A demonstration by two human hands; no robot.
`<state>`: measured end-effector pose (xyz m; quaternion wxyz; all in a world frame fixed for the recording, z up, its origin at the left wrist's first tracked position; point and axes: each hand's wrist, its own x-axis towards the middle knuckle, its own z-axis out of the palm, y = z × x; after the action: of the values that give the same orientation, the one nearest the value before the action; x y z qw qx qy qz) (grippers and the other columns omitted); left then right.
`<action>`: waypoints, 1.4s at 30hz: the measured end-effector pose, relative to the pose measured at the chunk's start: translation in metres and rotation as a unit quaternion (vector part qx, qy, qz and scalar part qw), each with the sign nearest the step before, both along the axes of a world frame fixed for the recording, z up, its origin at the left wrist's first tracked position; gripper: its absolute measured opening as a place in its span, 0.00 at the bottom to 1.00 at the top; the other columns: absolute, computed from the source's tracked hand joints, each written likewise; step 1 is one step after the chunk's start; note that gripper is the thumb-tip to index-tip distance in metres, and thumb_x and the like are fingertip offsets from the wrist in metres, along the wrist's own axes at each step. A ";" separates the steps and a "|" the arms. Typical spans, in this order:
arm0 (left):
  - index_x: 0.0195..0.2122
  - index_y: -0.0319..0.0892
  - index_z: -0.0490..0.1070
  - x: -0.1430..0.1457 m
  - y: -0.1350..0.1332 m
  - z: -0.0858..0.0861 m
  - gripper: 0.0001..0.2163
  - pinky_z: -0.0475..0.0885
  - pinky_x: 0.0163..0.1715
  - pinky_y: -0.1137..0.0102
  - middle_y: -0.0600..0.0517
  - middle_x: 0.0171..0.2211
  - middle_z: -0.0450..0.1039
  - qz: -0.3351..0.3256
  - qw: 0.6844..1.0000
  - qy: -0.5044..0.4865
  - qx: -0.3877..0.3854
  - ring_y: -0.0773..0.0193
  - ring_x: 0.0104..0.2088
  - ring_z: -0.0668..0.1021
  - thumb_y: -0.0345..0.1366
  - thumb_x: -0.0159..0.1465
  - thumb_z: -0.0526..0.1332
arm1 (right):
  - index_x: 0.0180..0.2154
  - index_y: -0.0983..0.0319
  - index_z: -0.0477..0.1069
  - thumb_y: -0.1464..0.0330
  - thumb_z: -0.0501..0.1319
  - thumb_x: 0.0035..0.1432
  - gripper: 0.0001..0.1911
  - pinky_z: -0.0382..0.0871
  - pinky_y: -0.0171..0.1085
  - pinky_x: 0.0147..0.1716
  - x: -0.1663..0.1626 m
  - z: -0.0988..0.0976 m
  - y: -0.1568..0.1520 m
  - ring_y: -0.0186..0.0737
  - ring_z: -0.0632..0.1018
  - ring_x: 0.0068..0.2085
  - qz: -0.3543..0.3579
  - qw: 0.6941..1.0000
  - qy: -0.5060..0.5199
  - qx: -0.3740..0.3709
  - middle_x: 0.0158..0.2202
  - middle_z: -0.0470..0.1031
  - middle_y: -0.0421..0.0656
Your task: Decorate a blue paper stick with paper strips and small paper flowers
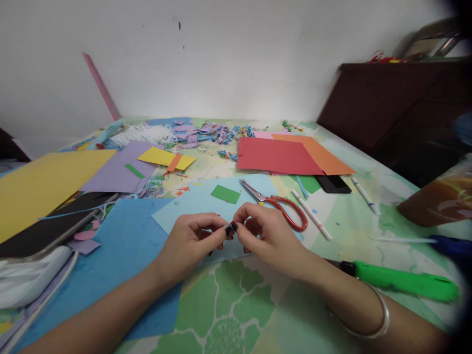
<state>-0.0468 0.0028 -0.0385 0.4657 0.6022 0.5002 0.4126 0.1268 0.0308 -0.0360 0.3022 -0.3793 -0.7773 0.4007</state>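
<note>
My left hand (195, 236) and my right hand (263, 233) meet fingertip to fingertip above a light blue paper sheet (169, 214). Thumb and forefinger of each hand are pinched together. Whatever lies between them is too small and too hidden to name. Just beyond my right hand, scissors (276, 200) with red handles rest partly open on the light blue sheet. A small green paper rectangle (225, 194) lies left of the blades. Under my left forearm is a darker blue sheet (129, 246).
Red paper (276, 155) and orange paper (320, 155) lie behind, near a dark phone (334, 184). White markers (311, 215) and a green-handled tool (405, 281) are at right, beside a drink bag (438, 196). Yellow paper (44, 182) and a tablet (59, 226) lie left.
</note>
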 end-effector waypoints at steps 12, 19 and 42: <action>0.32 0.40 0.77 -0.012 0.001 -0.012 0.05 0.66 0.20 0.78 0.55 0.21 0.72 -0.036 0.993 -0.108 -0.004 0.71 0.22 0.71 0.36 0.60 0.63 | 0.31 0.61 0.65 0.70 0.57 0.54 0.02 0.63 0.29 0.20 0.000 0.002 0.005 0.29 0.70 0.18 0.048 0.949 0.164 -0.263 0.16 0.67 0.34; 0.30 0.40 0.77 -0.008 0.001 -0.008 0.05 0.65 0.18 0.78 0.55 0.19 0.71 -0.018 0.994 -0.108 -0.007 0.72 0.19 0.69 0.36 0.59 0.64 | 0.32 0.61 0.65 0.70 0.57 0.54 0.02 0.62 0.30 0.20 0.001 0.000 0.005 0.29 0.70 0.18 0.048 0.953 0.163 -0.250 0.16 0.67 0.34; 0.34 0.41 0.77 -0.010 0.001 -0.012 0.06 0.65 0.17 0.78 0.56 0.19 0.71 0.001 0.994 -0.111 -0.010 0.73 0.19 0.69 0.38 0.60 0.64 | 0.31 0.62 0.65 0.70 0.56 0.56 0.02 0.62 0.29 0.19 -0.001 -0.001 0.002 0.26 0.68 0.18 0.023 0.971 0.148 -0.189 0.21 0.66 0.33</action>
<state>-0.0571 0.0033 -0.0507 0.5243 0.5477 0.4500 0.4720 0.1260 0.0324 -0.0365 0.3270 -0.3485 -0.6427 0.5988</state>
